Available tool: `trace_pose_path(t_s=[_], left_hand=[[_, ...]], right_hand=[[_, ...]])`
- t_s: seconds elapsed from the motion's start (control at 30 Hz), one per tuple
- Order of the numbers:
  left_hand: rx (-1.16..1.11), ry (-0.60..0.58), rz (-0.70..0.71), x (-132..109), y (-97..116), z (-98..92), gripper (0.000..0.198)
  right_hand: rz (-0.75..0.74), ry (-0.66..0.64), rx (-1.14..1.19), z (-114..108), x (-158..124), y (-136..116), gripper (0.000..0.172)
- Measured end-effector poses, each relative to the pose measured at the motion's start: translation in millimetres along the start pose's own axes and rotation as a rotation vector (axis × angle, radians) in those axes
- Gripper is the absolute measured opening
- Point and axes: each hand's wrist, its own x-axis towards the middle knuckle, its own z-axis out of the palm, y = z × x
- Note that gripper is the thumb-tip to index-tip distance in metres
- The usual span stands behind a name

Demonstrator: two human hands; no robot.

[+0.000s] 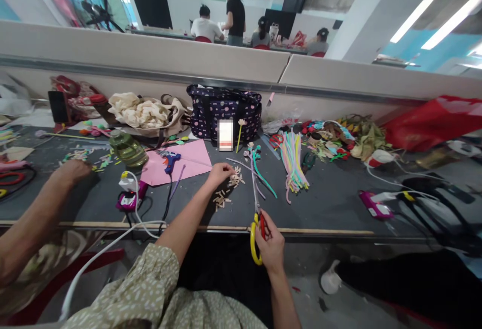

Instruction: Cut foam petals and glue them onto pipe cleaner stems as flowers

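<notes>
My right hand [270, 241] grips a pair of scissors [253, 246] with yellow and red handles at the table's front edge, blades pointing away from me. Just beyond the blades lie purple and teal pipe cleaners [263, 176]. My left hand [221, 174] has its fingertips pinched together beside a pile of short beige pieces [236, 177]; whatever they hold is too small to make out. A second small heap of beige pieces [221, 200] lies nearer to me. Left of that hand, a blue glue gun [171, 162] rests on a pink sheet [198, 153].
A co-worker's hand [77, 171] reaches over small coloured pieces at the left. White cables run from a purple power strip [126, 199] over the table edge. A pastel pipe-cleaner bundle [294, 160] lies to the right. Behind stands a dark patterned bag [205, 113].
</notes>
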Motion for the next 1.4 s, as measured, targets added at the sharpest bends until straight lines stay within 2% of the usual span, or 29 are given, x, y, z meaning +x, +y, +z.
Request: trace_pose_path(t_s=[0.07,0.2,0.3,0.4,0.47,0.57,0.63,0.67,0.77,0.83,0.97,1.13,1.27,1.4], left_hand=[[-0.191,0.043,-0.032,-11,-5,-17.0,0.020],[-0.373,0.018,-0.101,-41,-24,-38.3,0.030],[-0.414,0.005,-0.164,-59,-40,-37.9,0.037],[-0.318,0.014,-0.158,-64,-49,-33.1,0.031],[-0.125,-0.020,-0.109,-63,-48,-32.1,0.023],[0.244,-0.174,-0.018,-59,-40,-33.7,0.013],[0.398,-0.245,0.018,-56,-31,-33.6,0.012],[0.433,-0.243,0.035,-53,-27,-32.4,0.012],[0.463,-0.131,0.073,-40,-19,-23.7,0.017],[0.499,-0.063,0.037,-28,-17,-15.1,0.017],[0.570,-0.033,0.000,-9,-19,1.2,0.017],[0.653,-0.019,0.019,-2,-20,12.4,0.017],[0.647,-0.019,0.042,1,-22,13.1,0.020],[0.503,-0.037,0.033,3,-27,6.0,0.018]], right_hand=[[0.012,-0.017,0.038,1,1,2,0.058],[0.034,-0.023,0.103,8,3,9,0.055],[0.050,-0.035,0.144,15,4,12,0.055],[0.079,-0.035,0.170,21,3,12,0.055],[0.100,-0.034,0.175,23,1,10,0.055],[0.101,-0.029,0.174,23,0,7,0.055],[0.094,-0.016,0.168,21,-1,7,0.055],[0.094,-0.009,0.165,20,-1,7,0.055],[0.098,-0.001,0.165,18,-2,8,0.055],[0.100,-0.002,0.172,16,-2,9,0.055],[0.092,0.000,0.185,14,-3,10,0.055],[0.102,0.003,0.196,10,-2,10,0.055],[0.111,0.002,0.193,8,-1,10,0.055],[0.107,-0.010,0.197,8,1,12,0.055]])
